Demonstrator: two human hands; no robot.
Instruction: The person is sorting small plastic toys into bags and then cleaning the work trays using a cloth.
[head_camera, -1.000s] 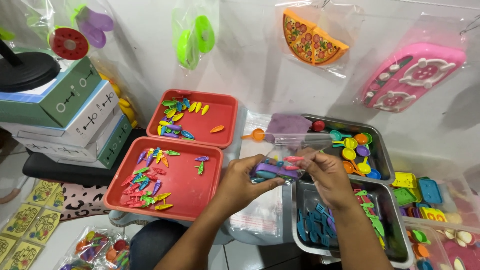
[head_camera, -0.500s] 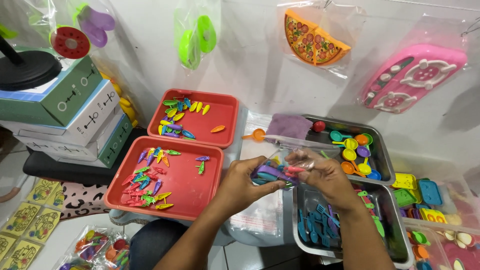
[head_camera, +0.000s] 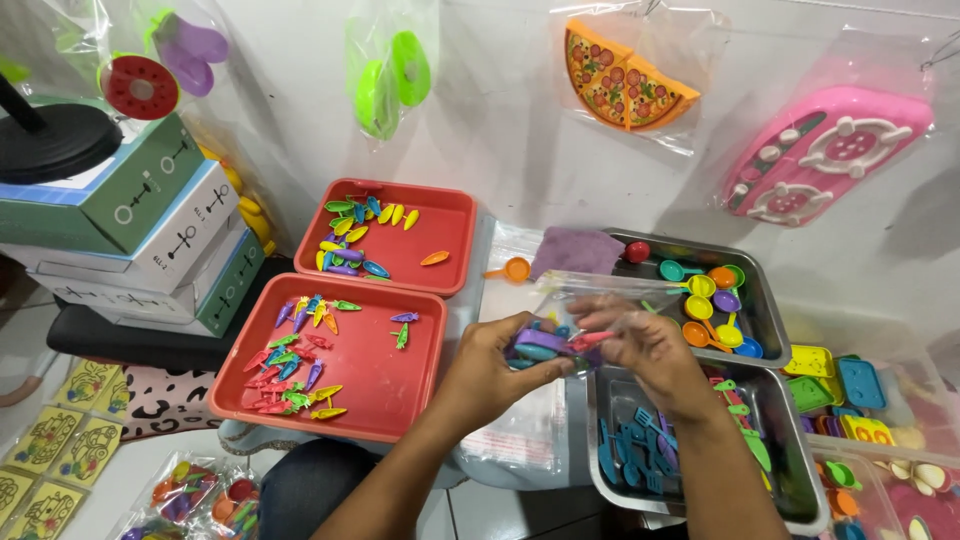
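Note:
My left hand (head_camera: 490, 368) and my right hand (head_camera: 645, 345) meet in front of me, both gripping a clear plastic bag (head_camera: 590, 300) with small colourful toy pieces (head_camera: 545, 345) bunched inside. The bag's open top stands up between my hands. Left of my hands sits a red tray (head_camera: 375, 375) with small toy carrots and vegetables (head_camera: 295, 365). Behind it a second red tray (head_camera: 440, 225) holds more such pieces (head_camera: 355, 235). Under my right hand a metal tray (head_camera: 610, 490) holds blue toy forks (head_camera: 635, 445).
A metal tray (head_camera: 770, 320) of toy spoons and pans lies behind my right hand. Stacked boxes (head_camera: 150, 240) stand at left, with bagged toys (head_camera: 385, 75) hanging on the wall. Flat plastic bags (head_camera: 520, 435) lie under my hands; yellow and blue toy pieces (head_camera: 835, 375) sit at right.
Both hands have stayed together on the bag, with the fingers shifting slightly and the bag's top lifting and opening between them.

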